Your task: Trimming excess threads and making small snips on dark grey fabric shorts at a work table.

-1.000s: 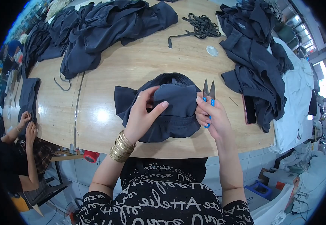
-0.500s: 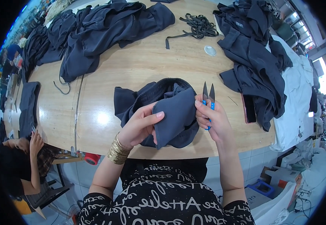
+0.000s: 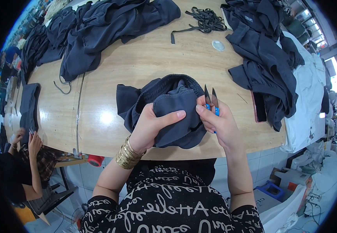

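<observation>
A dark navy garment with a gathered, elastic-looking waistband lies bunched near the table's front edge. My left hand grips a flat panel of it, thumb laid across the top and the other fingers hidden beneath the cloth. In my right hand are thread snips with blue handles, their two dark blades apart and pointing away from me. The thumb and forefinger of that hand also pinch the right edge of the garment.
Piles of dark garments lie far left, with more dark clothes at right over white fabric. Tangled black cord, a round clear disc and a phone rest on the table. A co-worker's hands are at the left.
My left thumb has moved right across the panel, and the panel's seamed edge has turned to the top. My right hand with the snips has shifted slightly left.
</observation>
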A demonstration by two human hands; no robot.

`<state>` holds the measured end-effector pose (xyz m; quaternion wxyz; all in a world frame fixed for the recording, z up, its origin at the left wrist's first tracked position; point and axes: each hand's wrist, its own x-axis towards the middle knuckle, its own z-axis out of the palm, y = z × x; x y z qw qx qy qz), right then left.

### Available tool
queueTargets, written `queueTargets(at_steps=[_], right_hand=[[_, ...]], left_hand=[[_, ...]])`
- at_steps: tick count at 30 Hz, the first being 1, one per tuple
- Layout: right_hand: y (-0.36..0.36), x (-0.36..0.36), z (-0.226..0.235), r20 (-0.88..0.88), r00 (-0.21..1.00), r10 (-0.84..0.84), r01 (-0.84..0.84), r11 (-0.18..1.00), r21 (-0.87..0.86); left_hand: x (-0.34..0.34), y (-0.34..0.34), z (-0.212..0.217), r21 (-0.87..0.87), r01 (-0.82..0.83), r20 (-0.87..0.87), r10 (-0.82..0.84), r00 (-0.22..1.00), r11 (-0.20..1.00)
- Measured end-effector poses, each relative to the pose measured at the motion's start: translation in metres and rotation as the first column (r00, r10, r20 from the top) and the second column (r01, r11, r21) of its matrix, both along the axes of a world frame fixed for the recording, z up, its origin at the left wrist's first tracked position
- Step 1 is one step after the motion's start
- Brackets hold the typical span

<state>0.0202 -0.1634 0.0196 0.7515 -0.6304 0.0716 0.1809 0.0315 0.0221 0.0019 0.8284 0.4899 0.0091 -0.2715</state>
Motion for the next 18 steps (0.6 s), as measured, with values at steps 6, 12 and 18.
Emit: queueTargets(at_steps=[6,12,18], right_hand=[[0.004,0.000,0.005,0.029,1.000,-0.006,0.007,0.999,-0.033],[0.003,0.005,0.003,0.034,0.999,-0.016,0.017,0.999,-0.028],[-0.004,0.004,-0.012,0.494,0.867,-0.069,0.309,0.852,-0.424]], left_hand=[[0.000,0.002,0.002,-0.065,-0.011,-0.048,0.008,0.999,0.998],[0.005,0.002,0.002,-0.051,-0.005,-0.034,0.003,0.999,0.999],[0.009,0.026,-0.029,0.299,-0.351,0.395,0.220,0.892,0.887]])
